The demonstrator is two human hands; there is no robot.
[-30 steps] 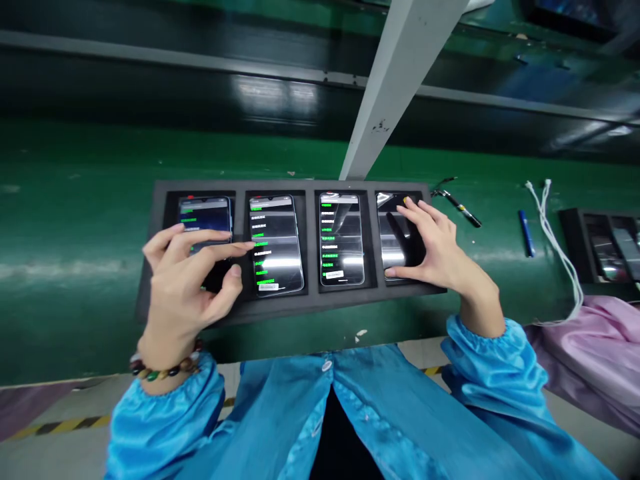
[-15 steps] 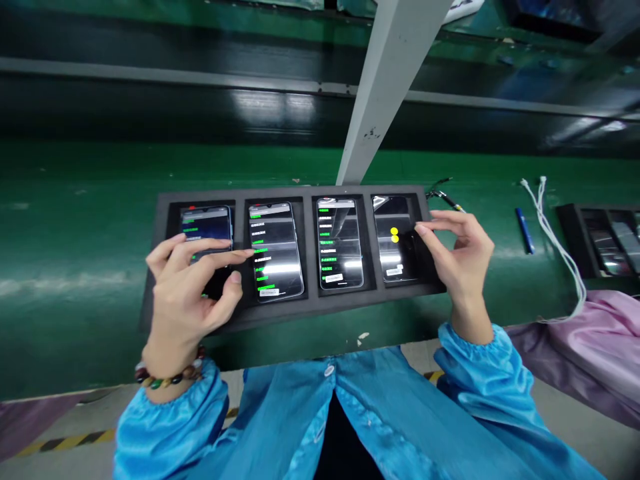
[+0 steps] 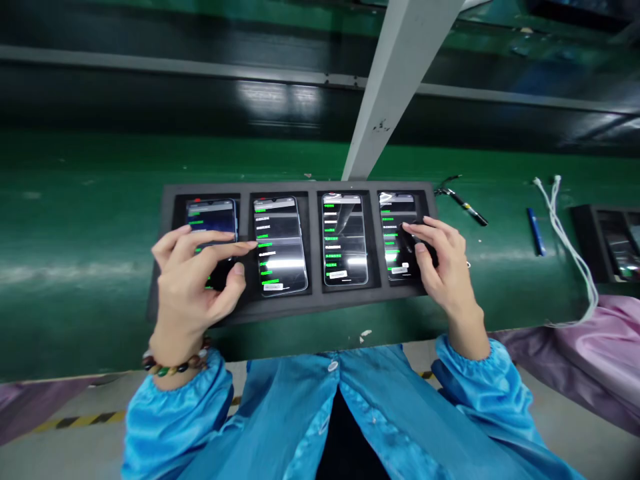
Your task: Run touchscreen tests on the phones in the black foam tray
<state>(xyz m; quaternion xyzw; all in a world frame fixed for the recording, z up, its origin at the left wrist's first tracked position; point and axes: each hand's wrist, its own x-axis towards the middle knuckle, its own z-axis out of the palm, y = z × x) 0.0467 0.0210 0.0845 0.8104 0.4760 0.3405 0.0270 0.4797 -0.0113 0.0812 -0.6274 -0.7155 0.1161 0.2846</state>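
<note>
Several phones lie face up in the compartments of a dark foam tray (image 3: pixel 295 305). My left hand (image 3: pixel 193 287) is open above the leftmost phone (image 3: pixel 213 215), hiding its lower part, and its index fingertip reaches the left edge of the second phone (image 3: pixel 281 253). The third phone (image 3: pixel 345 230) shows a list of green and white lines. Over the right side of the rightmost phone (image 3: pixel 393 233) is my right hand (image 3: pixel 445 267), open, fingers bent and a fingertip at the screen. Neither hand holds anything.
A black cable with a pen-like tool (image 3: pixel 467 207) lies right of the tray. Farther right are a blue pen (image 3: pixel 536 232), a white cable (image 3: pixel 567 257) and another dark tray (image 3: pixel 595 230). A grey post (image 3: pixel 395 87) rises behind the phones. Pink cloth (image 3: pixel 610 340) shows at the right edge.
My right hand has moved left over the rightmost phone. That phone's screen has changed from yellow dots to a list with green lines. My left hand has barely moved.
</note>
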